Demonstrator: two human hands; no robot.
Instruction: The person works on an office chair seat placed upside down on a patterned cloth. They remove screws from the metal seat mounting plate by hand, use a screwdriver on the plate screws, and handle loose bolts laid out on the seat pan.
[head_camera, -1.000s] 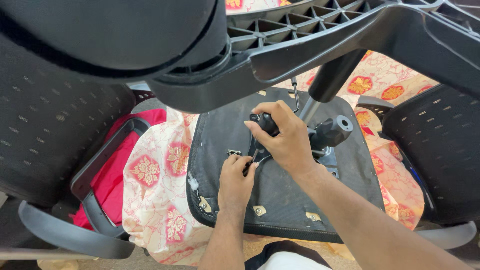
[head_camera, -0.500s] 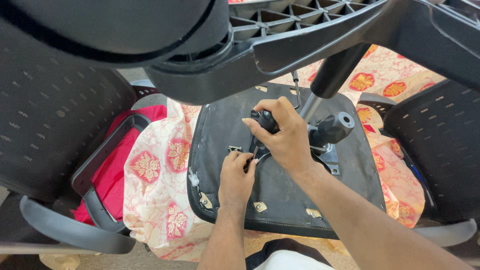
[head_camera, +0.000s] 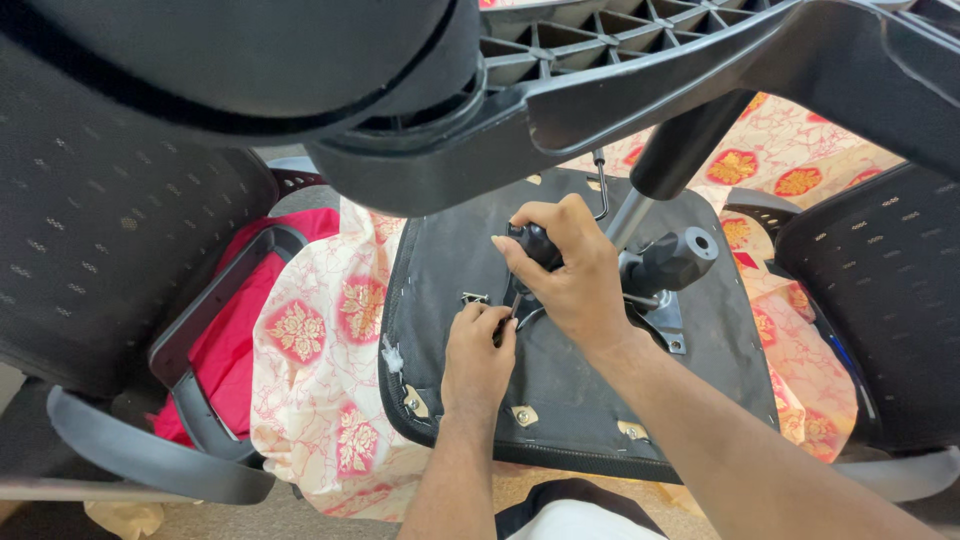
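Right hand (head_camera: 575, 275) wrapping closed around black rounded screwdriver handle (head_camera: 535, 243), thin metal shaft angling down toward seat. Left hand (head_camera: 478, 350) lying fingers curled, fingertips (head_camera: 497, 322) pinching near shaft tip beside small metal bracket (head_camera: 474, 298); whether gripping anything, cannot tell. Both working on upturned chair seat underside (head_camera: 560, 400), black fabric stapled flat, lying on cream cloth (head_camera: 320, 350) bearing red-gold floral print. Metal mechanism plate (head_camera: 660, 315) with black knobbed lever (head_camera: 675, 260) sitting just right of hands. Ribbed black plastic chair base (head_camera: 560, 80) looming overhead. Perforated black chair backs (head_camera: 110, 230) flanking both sides.
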